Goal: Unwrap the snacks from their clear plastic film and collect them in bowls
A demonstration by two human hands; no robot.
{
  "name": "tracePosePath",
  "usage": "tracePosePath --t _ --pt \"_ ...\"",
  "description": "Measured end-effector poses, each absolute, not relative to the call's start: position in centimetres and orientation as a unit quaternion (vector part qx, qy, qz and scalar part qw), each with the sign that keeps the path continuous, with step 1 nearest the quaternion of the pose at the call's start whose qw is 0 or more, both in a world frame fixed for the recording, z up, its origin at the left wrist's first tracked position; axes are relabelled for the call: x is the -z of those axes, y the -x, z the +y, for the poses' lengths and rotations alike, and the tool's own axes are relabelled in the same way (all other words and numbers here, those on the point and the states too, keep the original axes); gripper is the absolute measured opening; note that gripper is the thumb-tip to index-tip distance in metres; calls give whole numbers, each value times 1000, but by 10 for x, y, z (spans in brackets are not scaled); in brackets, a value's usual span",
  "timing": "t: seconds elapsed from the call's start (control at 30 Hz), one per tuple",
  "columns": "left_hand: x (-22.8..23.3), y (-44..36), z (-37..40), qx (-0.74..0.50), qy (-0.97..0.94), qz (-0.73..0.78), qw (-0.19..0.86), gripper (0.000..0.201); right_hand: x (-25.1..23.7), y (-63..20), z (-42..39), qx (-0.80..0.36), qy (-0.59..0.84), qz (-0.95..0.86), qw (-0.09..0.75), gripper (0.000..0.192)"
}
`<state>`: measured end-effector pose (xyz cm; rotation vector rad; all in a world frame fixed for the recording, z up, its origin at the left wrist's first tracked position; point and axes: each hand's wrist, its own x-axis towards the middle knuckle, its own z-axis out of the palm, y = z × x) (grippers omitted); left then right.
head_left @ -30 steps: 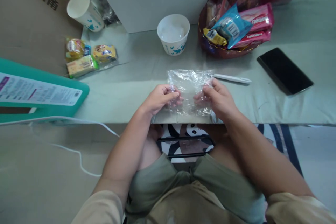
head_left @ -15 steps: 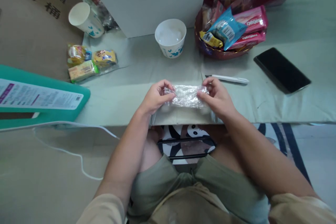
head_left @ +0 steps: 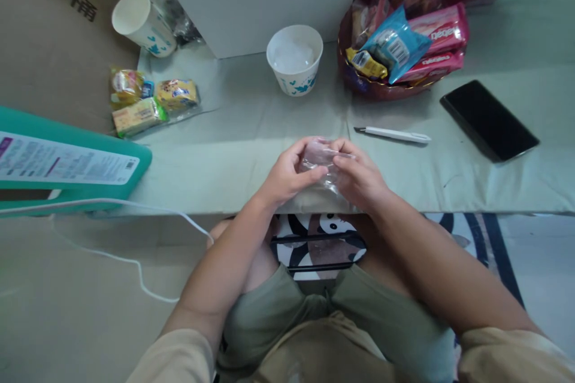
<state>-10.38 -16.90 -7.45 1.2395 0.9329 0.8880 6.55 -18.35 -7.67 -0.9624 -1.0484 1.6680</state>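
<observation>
A piece of clear, crinkled plastic wrap (head_left: 330, 181) is bunched between my two hands, just over the near edge of the table. My left hand (head_left: 291, 172) grips its left side, thumb across the front and fingers curled behind. On the right side, my right hand (head_left: 359, 175) pinches the wrap with thumb and bent fingers. The fingertips of both hands nearly meet, and part of the wrap is hidden by them. Beyond my right hand lies a white utility knife (head_left: 395, 134) with a dark tip. A white paper bowl (head_left: 295, 78) with blue-green prints stands farther back.
At the back right, a dark red bowl (head_left: 381, 93) holds several packaged snacks, with a black phone (head_left: 489, 119) in front. Wrapped snacks (head_left: 139, 116) and a tilted paper cup (head_left: 155, 33) are at the left. A green handled item (head_left: 139, 161) and a white cable (head_left: 179, 213) flank the table edge.
My hands have come closer together. The plastic wrap, held stretched out flat before, is now bunched up between them. The camera view has shifted slightly.
</observation>
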Motion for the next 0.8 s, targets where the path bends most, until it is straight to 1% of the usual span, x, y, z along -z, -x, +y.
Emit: tracePosePath --t 0.07,0.13,0.2,0.27,0.33,0.4,0.47,0.53,0.57,0.63,0.7,0.77,0.8 --pt "76 105 -164 -390 -470 423 669 52 76 -65 -181 -711 361 -398 454 38" --pt "79 111 -157 -431 -432 465 642 45 78 -67 -176 -705 362 -383 474 43" --pt "80 121 -149 -498 -434 513 548 39 82 -71 -171 -681 394 -361 501 45" --pt "75 129 -139 -553 -460 559 412 31 86 -74 -165 -661 431 -342 511 48" --pt "62 131 -125 -567 -493 602 271 23 90 -75 -160 -652 449 -341 507 49" --pt "40 124 -106 -538 -536 632 156 19 92 -74 -157 -648 452 -353 502 47" --pt "15 109 -79 -472 -598 642 81 16 92 -72 -155 -645 450 -365 499 43" --pt "-4 91 -48 -359 -661 657 62 5 92 -70 -153 -642 445 -371 501 40" --pt "-10 83 -31 -289 -679 672 58 6 92 -69 -153 -641 443 -374 502 39" --pt "-14 69 0 -132 -706 693 59 17 91 -69 -152 -639 439 -384 501 38" --pt "-13 61 25 39 -735 670 97 24 89 -70 -151 -638 435 -397 496 38" --pt "-9 55 43 152 -759 619 132 29 89 -71 -149 -639 430 -405 492 39" --pt "-8 54 48 180 -769 597 141 31 89 -72 -149 -640 427 -408 492 39"
